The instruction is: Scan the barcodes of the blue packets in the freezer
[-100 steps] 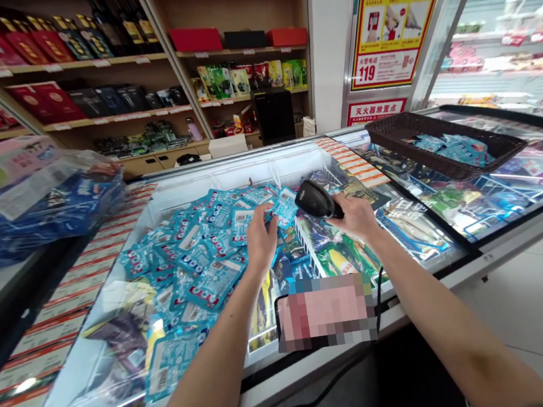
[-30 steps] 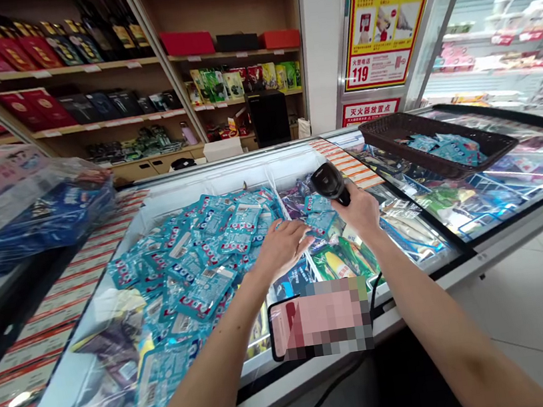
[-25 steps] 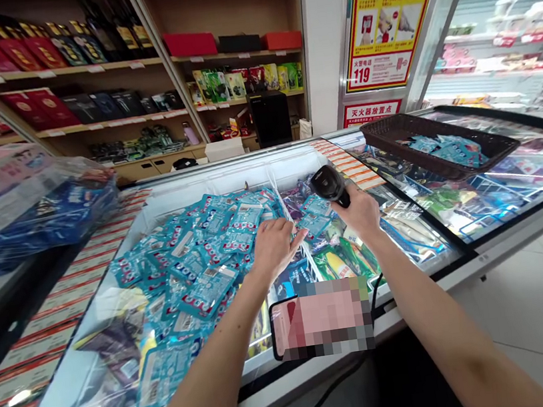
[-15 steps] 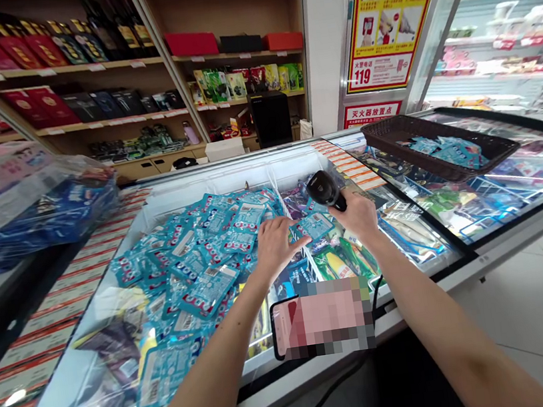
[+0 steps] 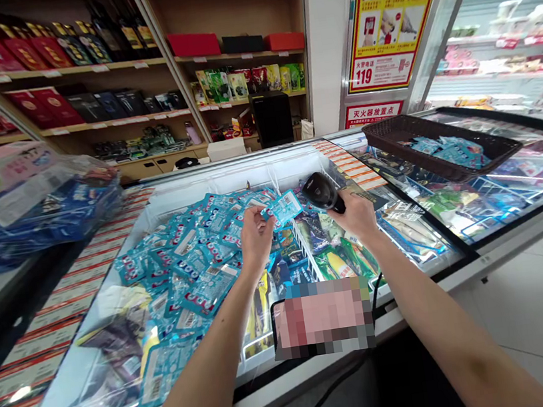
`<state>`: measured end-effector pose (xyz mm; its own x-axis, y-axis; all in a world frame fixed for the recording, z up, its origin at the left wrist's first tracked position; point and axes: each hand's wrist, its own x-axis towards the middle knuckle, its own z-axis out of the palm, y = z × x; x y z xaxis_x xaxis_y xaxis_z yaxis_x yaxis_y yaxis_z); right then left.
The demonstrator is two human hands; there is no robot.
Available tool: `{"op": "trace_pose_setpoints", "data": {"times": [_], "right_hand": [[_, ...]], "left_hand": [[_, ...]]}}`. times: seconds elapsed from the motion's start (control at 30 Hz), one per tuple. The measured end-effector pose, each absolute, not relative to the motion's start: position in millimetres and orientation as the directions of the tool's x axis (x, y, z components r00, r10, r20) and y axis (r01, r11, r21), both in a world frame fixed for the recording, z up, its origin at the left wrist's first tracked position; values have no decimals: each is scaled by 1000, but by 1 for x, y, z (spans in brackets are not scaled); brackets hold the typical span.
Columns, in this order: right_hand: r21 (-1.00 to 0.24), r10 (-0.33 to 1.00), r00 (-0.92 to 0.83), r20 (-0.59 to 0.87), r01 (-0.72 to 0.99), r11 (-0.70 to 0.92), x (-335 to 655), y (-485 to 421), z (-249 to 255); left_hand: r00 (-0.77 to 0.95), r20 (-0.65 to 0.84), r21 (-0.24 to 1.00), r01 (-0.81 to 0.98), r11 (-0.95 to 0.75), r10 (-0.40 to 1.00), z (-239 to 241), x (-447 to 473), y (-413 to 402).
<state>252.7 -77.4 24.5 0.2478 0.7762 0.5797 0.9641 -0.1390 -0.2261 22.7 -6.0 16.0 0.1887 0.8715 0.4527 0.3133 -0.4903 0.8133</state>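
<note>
My left hand [image 5: 258, 239] grips one end of a blue packet [image 5: 286, 207] between thumb and fingers. The printed face of the packet is turned up, and its free end points toward a black handheld barcode scanner [image 5: 320, 191]. Wrapped around the scanner's handle is my right hand [image 5: 358, 213], with the scanner head just right of the packet. Left of my left hand lies a heap of similar blue packets [image 5: 196, 241] on the chest freezer [image 5: 132, 257].
A phone-like device [image 5: 283, 336], mostly blurred out, lies at the freezer's near edge. A brown basket [image 5: 493, 162] with several blue packets stands at right. A plastic-wrapped bundle [image 5: 29, 204] sits at left. Shelves [image 5: 148, 118] of boxes and bottles stand behind.
My left hand was open with fingers apart; now it is closed on a blue packet. A packet that lay below the scanner no longer shows there. The scanner has barely moved.
</note>
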Motion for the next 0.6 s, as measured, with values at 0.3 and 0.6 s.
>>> {"op": "trace_pose_setpoints", "data": {"times": [0.3,0.6], "right_hand": [[-145,839,-19,544,983,116,247,-84,27],[-119,849,-63,525,982,146,248,-84,25]], "left_hand": [[163,446,818,324,-475,880,14,20,-3],[101,474,805,353,-477,875,19,19,-4]]}}
